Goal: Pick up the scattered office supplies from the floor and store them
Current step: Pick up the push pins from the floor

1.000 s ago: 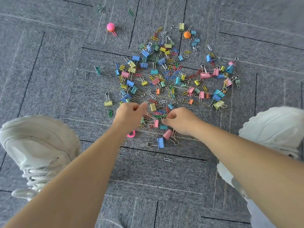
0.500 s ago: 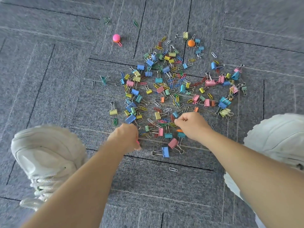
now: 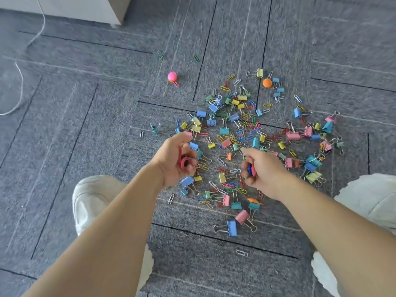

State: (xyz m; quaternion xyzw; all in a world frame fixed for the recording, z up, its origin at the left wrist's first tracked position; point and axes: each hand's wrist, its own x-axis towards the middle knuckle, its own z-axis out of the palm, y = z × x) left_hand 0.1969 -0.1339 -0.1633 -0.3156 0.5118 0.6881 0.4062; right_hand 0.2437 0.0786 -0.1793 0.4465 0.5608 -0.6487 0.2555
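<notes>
Above the pile's near edge, the left grip point(image 3: 177, 161) curls round a red ring point(image 3: 184, 163); the right grip point(image 3: 264, 174) pinches small blue and red pieces point(image 3: 250, 170). Clips point(image 3: 234, 117) lie strewn across the floor point(image 3: 85, 146). Gathering is underway; next probably comes more picking, or a container.

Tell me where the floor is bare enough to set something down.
Bare carpet lies left of the clip pile, between the white cable and the pink pin. Another patch sits between the left shoe and right shoe, below the blue binder clip, holding one silver paper clip. Crowded: around the left hand and right hand.
</notes>
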